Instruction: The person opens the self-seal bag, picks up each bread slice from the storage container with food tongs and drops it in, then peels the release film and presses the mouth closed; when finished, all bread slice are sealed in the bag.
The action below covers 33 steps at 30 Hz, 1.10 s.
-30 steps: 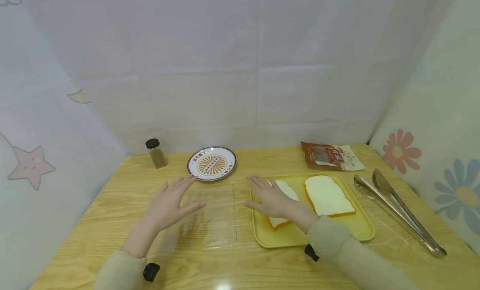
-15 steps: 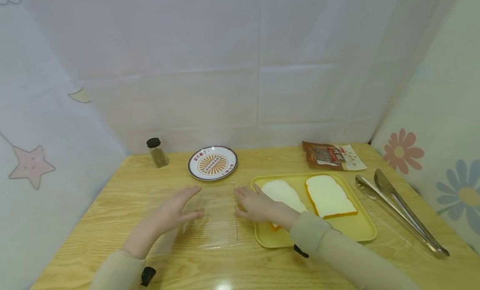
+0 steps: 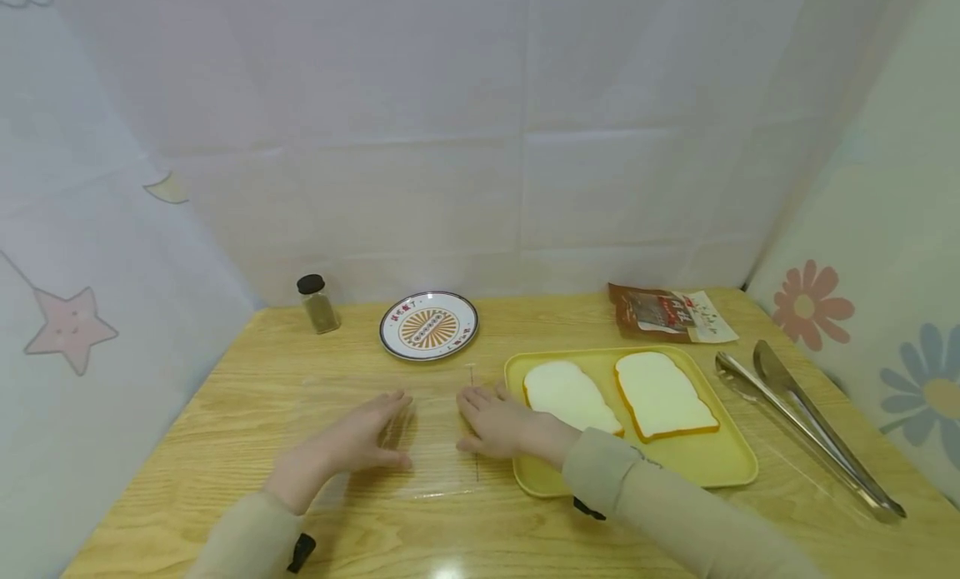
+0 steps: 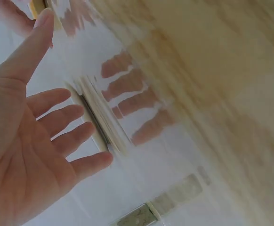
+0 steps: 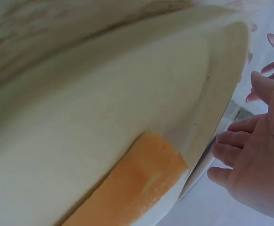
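A clear, flat transparent sheet [image 3: 438, 466] lies on the wooden table, its glossy edges faintly visible in the head view. My left hand [image 3: 347, 440] is held low over it, palm inward and fingers extended; the left wrist view shows the fingers' reflections in a shiny surface. Facing it, my right hand [image 3: 497, 423] is by the sheet's right edge, beside the yellow tray [image 3: 543, 481]. Its fingers are loosely bent with nothing between them. Whether either hand touches the sheet, I cannot tell. Two bread slices lie in the tray: a left slice [image 3: 566, 393] and a right slice [image 3: 663, 396].
A patterned plate [image 3: 429, 326] stands behind the sheet, and a black-capped jar [image 3: 318, 306] is further left. At the back right lies a brown-and-white food packet [image 3: 667, 314]. Metal tongs [image 3: 810, 429] lie right of the tray. Cloth walls border the table.
My right hand has moved left and lower, from above the left bread slice to the sheet's right edge. My left hand has come down slightly. The tray and plate have stayed in place.
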Motion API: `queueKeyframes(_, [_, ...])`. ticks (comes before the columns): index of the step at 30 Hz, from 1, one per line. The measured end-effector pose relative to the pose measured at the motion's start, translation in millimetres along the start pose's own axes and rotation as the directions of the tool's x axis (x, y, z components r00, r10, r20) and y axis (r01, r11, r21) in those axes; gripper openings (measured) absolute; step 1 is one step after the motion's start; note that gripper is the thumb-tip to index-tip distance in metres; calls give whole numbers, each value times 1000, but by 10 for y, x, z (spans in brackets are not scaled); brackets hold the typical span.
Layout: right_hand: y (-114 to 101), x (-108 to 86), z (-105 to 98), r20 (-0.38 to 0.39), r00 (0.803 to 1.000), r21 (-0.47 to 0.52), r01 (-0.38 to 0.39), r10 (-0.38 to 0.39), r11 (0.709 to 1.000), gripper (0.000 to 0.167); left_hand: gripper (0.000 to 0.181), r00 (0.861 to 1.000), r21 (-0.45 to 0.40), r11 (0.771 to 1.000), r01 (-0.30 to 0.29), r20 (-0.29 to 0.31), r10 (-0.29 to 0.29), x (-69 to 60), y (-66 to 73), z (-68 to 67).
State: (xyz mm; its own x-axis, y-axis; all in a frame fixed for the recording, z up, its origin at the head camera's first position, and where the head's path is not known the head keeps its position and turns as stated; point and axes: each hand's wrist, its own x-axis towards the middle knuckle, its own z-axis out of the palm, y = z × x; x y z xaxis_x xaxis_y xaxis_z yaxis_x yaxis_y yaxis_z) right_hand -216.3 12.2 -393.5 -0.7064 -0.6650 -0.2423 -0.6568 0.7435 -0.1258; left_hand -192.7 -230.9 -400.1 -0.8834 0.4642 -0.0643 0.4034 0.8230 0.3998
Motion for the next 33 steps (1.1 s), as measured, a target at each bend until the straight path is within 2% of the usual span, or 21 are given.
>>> queueKeyframes(6, [-34,13,20,27,999,-45,20,-19,999,63,84,1000,-5,1000,-4,20,4,14,-14,43])
queueKeyframes(12, [-40,-13,15,57,998,-69,22,-18,997,63,74,999,55,998,-43,-23,44,27,-43,68])
queueKeyframes(17, [-39,-9,5,31,999,-56,37,-35,998,59,69,997,77,995,-63,-36,66,2,-14,56])
queueKeyframes(21, [-17,10,-2,4,999,-53,50,-50,997,51,67,997,53,996,-71,-37,73,-5,14,43])
queueKeyframes(24, [11,20,-12,-20,996,-50,81,-82,995,34,62,997,38,997,-68,-38,70,2,15,40])
queueKeyframes(27, [43,28,-24,-44,990,-53,132,-134,990,22,58,997,61,996,-62,-36,65,5,16,37])
queueKeyframes(33, [82,38,-28,-58,973,-73,221,-225,973,21,54,999,66,998,-22,-36,25,1,26,34])
